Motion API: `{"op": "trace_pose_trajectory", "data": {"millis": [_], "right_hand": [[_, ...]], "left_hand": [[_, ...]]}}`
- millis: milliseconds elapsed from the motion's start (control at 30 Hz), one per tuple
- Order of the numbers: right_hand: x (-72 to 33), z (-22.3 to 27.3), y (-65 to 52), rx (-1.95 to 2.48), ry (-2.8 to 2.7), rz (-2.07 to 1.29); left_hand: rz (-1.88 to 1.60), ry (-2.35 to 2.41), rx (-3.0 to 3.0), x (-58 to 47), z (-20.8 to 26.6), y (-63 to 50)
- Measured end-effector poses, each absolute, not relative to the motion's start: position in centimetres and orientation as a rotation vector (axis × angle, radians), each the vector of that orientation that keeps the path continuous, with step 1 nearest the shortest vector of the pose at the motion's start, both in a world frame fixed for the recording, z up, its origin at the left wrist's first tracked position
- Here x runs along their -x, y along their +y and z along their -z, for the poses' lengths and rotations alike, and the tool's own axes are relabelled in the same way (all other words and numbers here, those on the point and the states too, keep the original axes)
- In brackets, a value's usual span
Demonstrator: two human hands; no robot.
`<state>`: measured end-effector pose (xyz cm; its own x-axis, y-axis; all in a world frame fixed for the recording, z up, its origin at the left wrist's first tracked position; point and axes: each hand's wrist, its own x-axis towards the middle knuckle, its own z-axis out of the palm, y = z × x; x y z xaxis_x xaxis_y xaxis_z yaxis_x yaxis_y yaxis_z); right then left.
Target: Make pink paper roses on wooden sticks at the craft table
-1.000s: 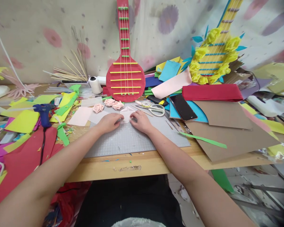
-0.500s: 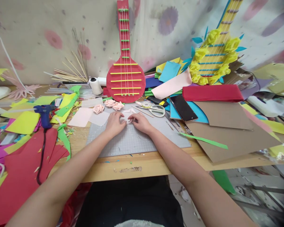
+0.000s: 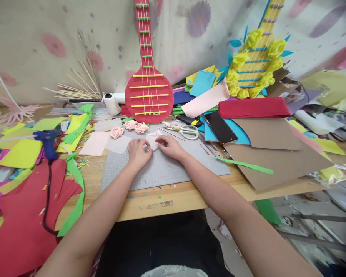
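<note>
Between my two hands lies a small pale pink piece of paper [image 3: 153, 139], partly covered by my fingers, over the grey cutting mat [image 3: 161, 173]. My left hand [image 3: 138, 153] has its fingers curled onto the paper's left edge. On the right side, my right hand [image 3: 170, 147] pinches the paper with bent fingers. Just behind them sit several pale pink paper roses [image 3: 136, 126], with another rose [image 3: 117, 132] a little to the left. Pale pink paper squares [image 3: 94, 144] lie left of the mat. White-handled scissors [image 3: 189, 132] rest behind my right hand.
A red paper lute [image 3: 149, 96] leans on the wall, and a yellow one with paper flowers [image 3: 253, 67] stands right. A blue glue gun [image 3: 47, 143] sits left among paper scraps. A black phone [image 3: 220, 127] and brown cardboard [image 3: 276, 161] lie right.
The view has shifted slightly, so the scene sits a little further left. Both hands stay on the pink paper; my left fingers have shifted slightly on it.
</note>
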<state>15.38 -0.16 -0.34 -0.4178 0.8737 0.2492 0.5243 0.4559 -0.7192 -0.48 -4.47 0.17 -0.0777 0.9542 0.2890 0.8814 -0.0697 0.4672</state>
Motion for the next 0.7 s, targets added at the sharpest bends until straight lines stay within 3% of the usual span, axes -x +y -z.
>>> {"op": "trace_pose_trajectory", "data": {"millis": [700], "right_hand": [[-13.9, 0.8, -0.2, 1.345, -2.207, -0.318]], "left_hand": [[-0.842, 2.035, -2.079, 0.6, 0.4, -4.4]]}}
